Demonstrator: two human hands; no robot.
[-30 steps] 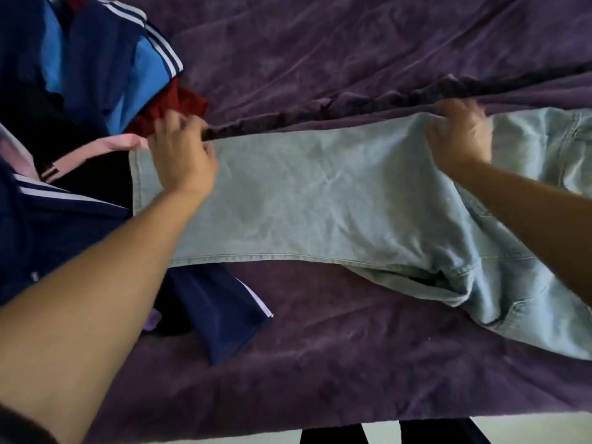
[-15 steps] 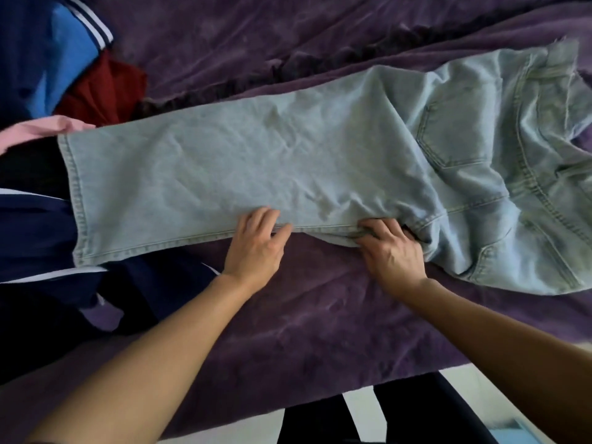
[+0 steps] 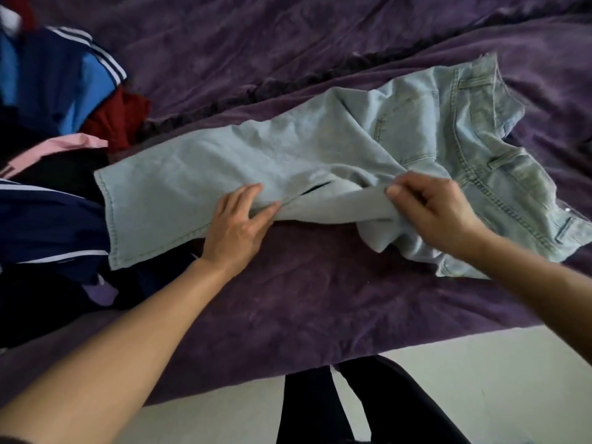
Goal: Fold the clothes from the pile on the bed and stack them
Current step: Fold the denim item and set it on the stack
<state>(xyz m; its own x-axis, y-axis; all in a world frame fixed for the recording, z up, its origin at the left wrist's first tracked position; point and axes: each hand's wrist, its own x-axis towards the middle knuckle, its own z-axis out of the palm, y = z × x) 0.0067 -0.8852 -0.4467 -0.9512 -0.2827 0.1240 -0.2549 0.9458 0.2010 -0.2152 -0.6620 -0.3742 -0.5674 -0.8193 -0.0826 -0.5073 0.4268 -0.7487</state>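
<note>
Pale blue jeans (image 3: 198,174) lie across the purple bed cover (image 3: 288,299), hem at the left, waistband at the right. My left hand (image 3: 238,225) pinches the near edge of the leg between thumb and fingers. My right hand (image 3: 429,209) grips a fold of the same near edge and lifts it off the bed toward the far side. A dark gap shows between the layers between my hands. The pile of clothes (image 3: 48,187) sits at the left: navy with white stripes, blue, dark red, pink and black pieces.
The bed's near edge (image 3: 368,354) runs along the bottom, with pale floor (image 3: 496,379) beyond it and my dark-trousered legs (image 3: 336,408) below. A dark ruffled seam (image 3: 288,88) crosses the cover behind the jeans. Bare purple cover lies in front of the jeans.
Both hands moved from the jeans' far edge to the near edge, took hold of it, and now lift it up and over. The view shifted left.
</note>
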